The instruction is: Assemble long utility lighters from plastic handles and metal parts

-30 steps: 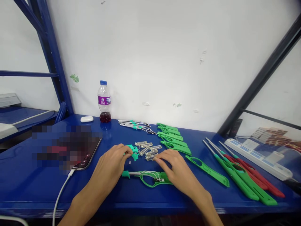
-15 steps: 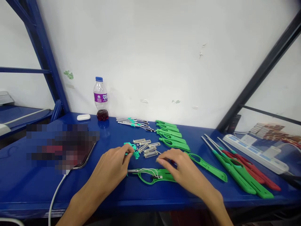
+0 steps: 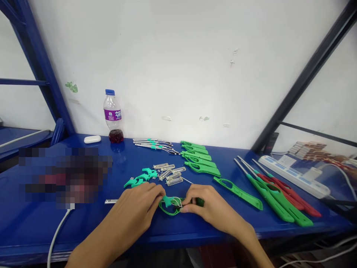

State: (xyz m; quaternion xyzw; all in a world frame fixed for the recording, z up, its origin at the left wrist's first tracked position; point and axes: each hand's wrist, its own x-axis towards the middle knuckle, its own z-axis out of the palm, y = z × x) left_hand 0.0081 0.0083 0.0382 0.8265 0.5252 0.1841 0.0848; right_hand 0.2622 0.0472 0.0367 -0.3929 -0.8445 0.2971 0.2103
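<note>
while left hand (image 3: 141,205) pinches curved teal plastic (image 3: 167,201), right hand (image 3: 208,203) pinches looped wires (image 3: 177,201).

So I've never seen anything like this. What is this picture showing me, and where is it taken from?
There's no machine: these are a person's bare left hand and right hand, seen by a camera worn on the head. On the blue table lie loose teal pieces, clear tubes, thin metal rods with wires and green half-shells. To the right lie long-nosed green tools and red tools; a bottle stands at the back. The left fingers hold a curved teal piece at an open green shell; the right fingers are among its white wires, their exact grip hidden.
</note>
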